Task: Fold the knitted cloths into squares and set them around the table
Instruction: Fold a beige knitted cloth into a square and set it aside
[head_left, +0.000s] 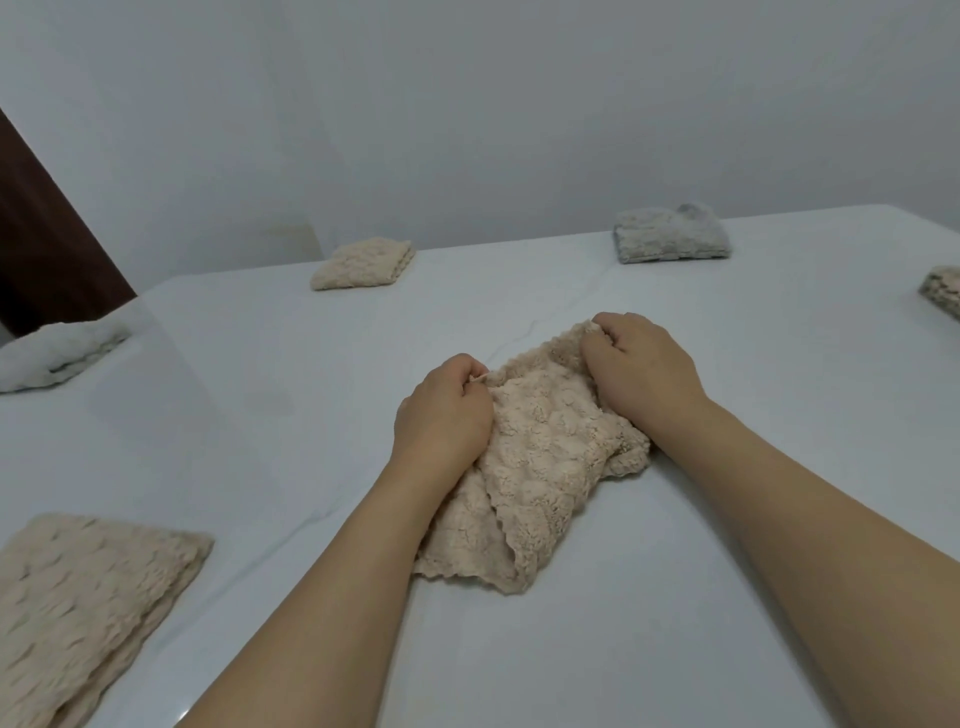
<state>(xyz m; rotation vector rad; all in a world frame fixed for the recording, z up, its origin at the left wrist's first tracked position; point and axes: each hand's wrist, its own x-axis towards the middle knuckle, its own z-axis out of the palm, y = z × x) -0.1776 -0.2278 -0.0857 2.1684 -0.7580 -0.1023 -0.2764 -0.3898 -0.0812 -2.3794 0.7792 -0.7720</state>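
We see the left hand (441, 410) and right hand (641, 369) gripping a crumpled beige cloth (540, 467) on the white table (727, 519).

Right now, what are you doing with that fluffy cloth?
A person is folding a beige knitted cloth in the middle of a white table. The left hand and the right hand each pinch a far corner of it, and it lies rumpled, not yet a square. Folded cloths already sit around the table: a beige one at the near left, a white one at the left edge, a beige one at the far left, a grey one at the far side and one at the right edge.
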